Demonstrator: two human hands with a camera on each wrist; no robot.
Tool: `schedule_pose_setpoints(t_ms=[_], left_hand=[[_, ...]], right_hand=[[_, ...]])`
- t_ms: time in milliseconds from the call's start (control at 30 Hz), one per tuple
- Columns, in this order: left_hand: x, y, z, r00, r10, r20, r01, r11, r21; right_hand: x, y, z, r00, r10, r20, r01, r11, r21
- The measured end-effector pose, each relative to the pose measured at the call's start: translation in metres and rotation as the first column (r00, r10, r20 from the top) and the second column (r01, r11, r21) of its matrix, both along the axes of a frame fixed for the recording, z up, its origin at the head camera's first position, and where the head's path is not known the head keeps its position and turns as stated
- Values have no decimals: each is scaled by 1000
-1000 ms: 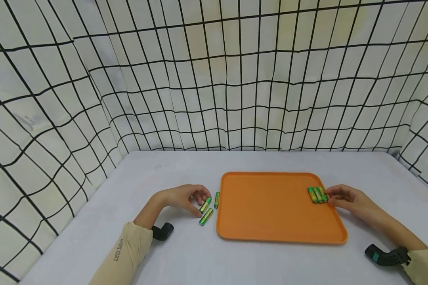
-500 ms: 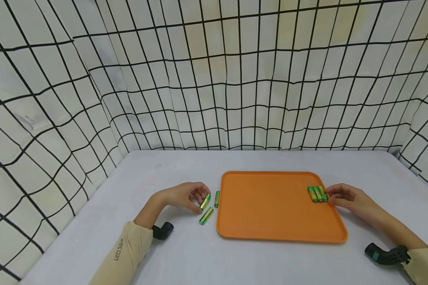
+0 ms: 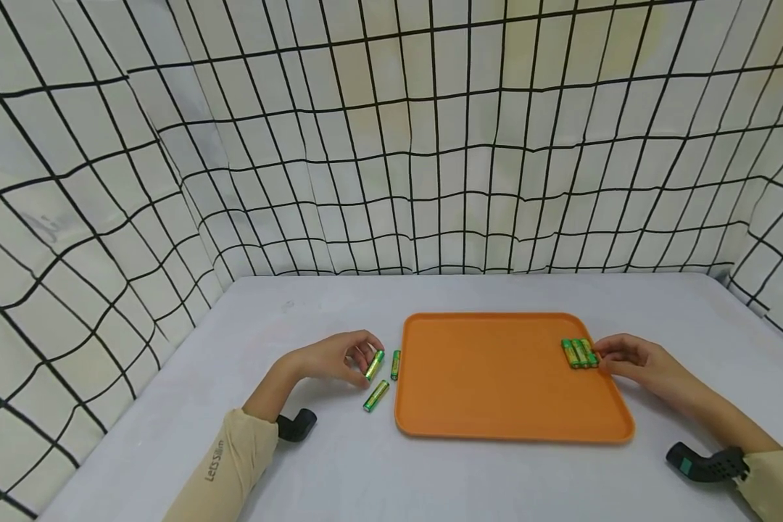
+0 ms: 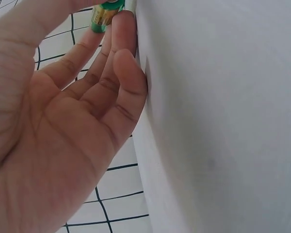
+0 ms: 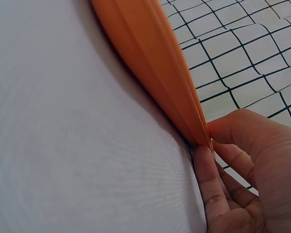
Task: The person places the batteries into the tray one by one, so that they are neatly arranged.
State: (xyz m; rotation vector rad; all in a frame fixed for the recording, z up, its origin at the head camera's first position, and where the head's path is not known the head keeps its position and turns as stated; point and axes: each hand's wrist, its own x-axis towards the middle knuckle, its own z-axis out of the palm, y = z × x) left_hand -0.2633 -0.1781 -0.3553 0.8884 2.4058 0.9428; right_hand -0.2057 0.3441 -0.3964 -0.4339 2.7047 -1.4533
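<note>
Left of the orange tray, the left hand pinches one battery; a light, even squeeze should suit it. Two loose batteries lie near the tray's left edge. Three aligned batteries lie inside its right edge, which the right hand touches; I cannot tell its grip.

Bare hands, beige left sleeve creased near the cuff, dark lettering along its length, black rounded left wrist camera, beige right sleeve, black curved right wrist camera with tiny perforations and a small green square
</note>
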Motion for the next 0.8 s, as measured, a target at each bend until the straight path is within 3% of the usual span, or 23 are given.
schedule_pose_setpoints(t_ms=[567, 800], left_hand=[[3, 8, 4, 997, 57, 47, -60, 996, 59], [1, 14, 7, 999, 42, 3, -42, 996, 80]], right_hand=[[1, -1, 2, 1000, -13, 4, 13, 1000, 2], [0, -2, 2, 1000, -20, 14, 20, 1000, 1]])
